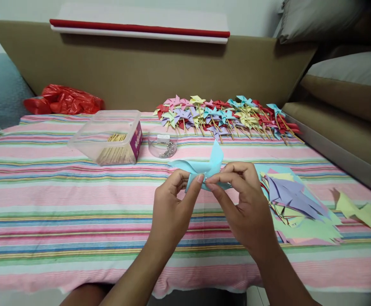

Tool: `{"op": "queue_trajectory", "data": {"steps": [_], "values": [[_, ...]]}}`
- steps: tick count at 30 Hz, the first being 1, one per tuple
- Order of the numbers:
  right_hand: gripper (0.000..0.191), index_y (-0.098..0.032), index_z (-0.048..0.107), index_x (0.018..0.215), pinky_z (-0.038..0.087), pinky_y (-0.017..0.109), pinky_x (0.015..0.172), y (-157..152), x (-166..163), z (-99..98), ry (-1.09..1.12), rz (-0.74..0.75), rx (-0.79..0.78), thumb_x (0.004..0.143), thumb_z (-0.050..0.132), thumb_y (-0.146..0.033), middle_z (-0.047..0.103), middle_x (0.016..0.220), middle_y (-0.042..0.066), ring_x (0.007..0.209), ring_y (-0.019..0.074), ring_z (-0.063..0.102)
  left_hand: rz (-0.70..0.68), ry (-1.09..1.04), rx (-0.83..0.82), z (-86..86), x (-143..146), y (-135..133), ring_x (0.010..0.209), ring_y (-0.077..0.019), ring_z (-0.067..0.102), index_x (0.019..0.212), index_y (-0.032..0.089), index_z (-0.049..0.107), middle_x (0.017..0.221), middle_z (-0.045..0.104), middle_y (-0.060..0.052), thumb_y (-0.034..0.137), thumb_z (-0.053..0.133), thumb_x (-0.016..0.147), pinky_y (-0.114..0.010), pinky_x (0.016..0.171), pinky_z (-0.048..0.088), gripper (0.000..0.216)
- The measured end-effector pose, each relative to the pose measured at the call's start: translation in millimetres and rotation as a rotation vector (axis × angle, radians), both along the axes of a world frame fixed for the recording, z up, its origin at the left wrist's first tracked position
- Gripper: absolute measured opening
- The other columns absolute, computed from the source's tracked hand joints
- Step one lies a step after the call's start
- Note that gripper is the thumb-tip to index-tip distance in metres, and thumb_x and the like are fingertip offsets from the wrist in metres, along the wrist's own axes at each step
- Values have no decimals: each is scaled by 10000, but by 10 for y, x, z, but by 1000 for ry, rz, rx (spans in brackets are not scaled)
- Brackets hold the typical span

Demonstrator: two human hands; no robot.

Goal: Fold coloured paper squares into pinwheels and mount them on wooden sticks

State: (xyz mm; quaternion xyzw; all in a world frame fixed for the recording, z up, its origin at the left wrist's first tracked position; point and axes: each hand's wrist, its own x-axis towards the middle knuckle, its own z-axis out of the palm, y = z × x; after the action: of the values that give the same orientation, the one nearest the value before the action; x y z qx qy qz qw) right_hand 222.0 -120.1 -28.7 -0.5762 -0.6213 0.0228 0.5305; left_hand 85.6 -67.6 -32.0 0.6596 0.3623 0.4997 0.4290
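A light-blue paper pinwheel is held above the table in front of me, its blades partly folded toward the middle. My left hand pinches its left side between thumb and fingers. At the pinwheel's centre, my right hand is closed, thumb and forefinger together on a small shiny pin. Fingers cover much of the paper's lower part. Beyond them, a clear round dish holds small metal pins and a white block.
A plastic box of wooden sticks stands left. Finished pinwheels are heaped at the back. Cut paper sheets and a yellow cut paper lie right. A red plastic bag sits back left; a brown board stands behind.
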Motion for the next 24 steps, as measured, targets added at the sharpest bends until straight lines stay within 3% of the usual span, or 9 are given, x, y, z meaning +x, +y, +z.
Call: {"op": "queue_trajectory", "data": {"steps": [5, 16, 24], "values": [[78, -261, 706, 922, 481, 319, 950, -5, 21, 5, 53, 11, -34, 931, 646, -211, 519, 1050, 34, 1074, 169, 563, -9, -9, -4, -18, 17, -1, 606, -107, 318, 655, 205, 400, 644, 315, 58, 316, 638, 941, -250, 571, 302, 388], [66, -292, 727, 905, 447, 363, 1021, -16, 119, 41, 220, 130, -205, 925, 664, -297, 592, 1127, 17, 1177, 198, 562, -27, -7, 50, -41, -6, -32, 686, -120, 452, 728, 213, 545, 683, 484, 46, 307, 655, 933, -266, 669, 386, 251], [67, -279, 717, 914, 460, 325, 956, -17, 121, 46, 199, 145, -181, 932, 657, -255, 599, 1052, 10, 1080, 167, 584, -45, -27, 20, -59, 10, -24, 749, -147, 544, 780, 211, 607, 746, 585, 13, 319, 657, 930, -286, 722, 446, 191]]}}
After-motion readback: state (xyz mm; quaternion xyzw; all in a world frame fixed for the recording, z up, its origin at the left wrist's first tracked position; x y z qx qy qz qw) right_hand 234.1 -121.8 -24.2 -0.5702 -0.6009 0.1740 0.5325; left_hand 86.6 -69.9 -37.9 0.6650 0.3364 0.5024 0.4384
